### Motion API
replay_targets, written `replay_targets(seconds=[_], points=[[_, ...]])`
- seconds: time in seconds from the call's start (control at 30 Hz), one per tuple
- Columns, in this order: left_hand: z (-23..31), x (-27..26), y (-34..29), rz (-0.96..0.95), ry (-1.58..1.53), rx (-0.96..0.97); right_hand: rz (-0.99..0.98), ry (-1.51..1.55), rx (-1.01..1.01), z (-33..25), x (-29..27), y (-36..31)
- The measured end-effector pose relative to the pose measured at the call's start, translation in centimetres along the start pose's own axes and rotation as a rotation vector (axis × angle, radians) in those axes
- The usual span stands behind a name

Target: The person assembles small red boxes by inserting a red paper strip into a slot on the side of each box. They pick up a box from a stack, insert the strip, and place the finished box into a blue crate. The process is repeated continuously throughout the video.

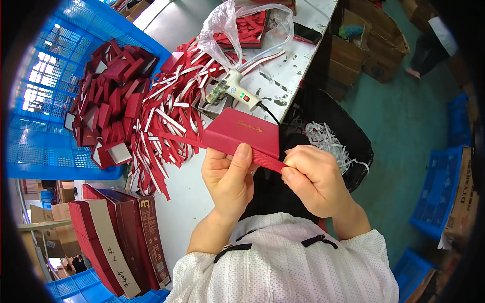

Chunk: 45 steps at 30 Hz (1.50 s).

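Observation:
A red gift box (241,130) with gold lettering on its lid is held in front of my chest. My left hand (228,177) closes on its near side, thumb on the front edge and fingers underneath. Along that edge runs a red ribbon strip (268,160), and my right hand (316,177) pinches it at the box's right corner. Just beyond the box a cream hot glue gun (236,91) with a black cord lies on the table. Left of the box spreads a heap of red and white ribbon strips (169,121).
A blue plastic crate (35,134) at the left holds many small red boxes. Stacked red boxes (96,247) stand at lower left. A clear plastic bag (217,35), a phone (306,34) and the white table's (182,202) right edge lie around. White scraps fill a black bin (361,146).

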<state>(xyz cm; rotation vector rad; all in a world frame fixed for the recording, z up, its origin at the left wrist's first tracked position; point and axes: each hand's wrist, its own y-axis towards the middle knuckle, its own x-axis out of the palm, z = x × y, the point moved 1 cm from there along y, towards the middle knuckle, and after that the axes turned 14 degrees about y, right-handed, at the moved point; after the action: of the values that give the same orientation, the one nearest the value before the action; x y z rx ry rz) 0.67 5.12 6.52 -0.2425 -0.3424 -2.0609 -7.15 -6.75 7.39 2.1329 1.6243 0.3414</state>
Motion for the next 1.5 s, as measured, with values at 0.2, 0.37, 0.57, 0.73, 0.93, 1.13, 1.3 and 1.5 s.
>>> replay_targets(seconds=[0.2,0.37,0.57,0.73,0.93,1.13,1.3,1.5], points=[[-0.4,-0.1,-0.2,-0.030,-0.058,0.061,0.031,0.048,0.156,0.6,-0.1,-0.1],[0.1,-1.0,0.4,-0.014,-0.287,-0.031,0.143,-0.009,0.247,1.4,-2.3,-0.4],[-0.1,-2.1,0.5,0.000,-0.797,-0.307,0.159,0.127,0.157,1.8,-2.1,0.1],[-0.1,-2.2,0.2,-0.077,-0.957,-0.316,0.145,0.146,0.169,2.0,-1.9,0.4],[-0.4,-1.7,0.4,-0.029,-1.044,-0.413,0.171,0.122,0.175,1.3,-1.7,0.0],[-3.3,0.5,-0.3,0.024,-0.036,0.137,0.190,0.074,0.136,1.2,0.5,-0.7],[-1.2,-0.9,0.9,-0.097,-0.630,-0.258,0.174,0.137,0.335,1.0,-3.6,-0.7],[-1.0,-1.2,0.7,-0.055,-0.974,-0.388,0.244,0.088,0.133,1.8,-2.5,-0.3]])
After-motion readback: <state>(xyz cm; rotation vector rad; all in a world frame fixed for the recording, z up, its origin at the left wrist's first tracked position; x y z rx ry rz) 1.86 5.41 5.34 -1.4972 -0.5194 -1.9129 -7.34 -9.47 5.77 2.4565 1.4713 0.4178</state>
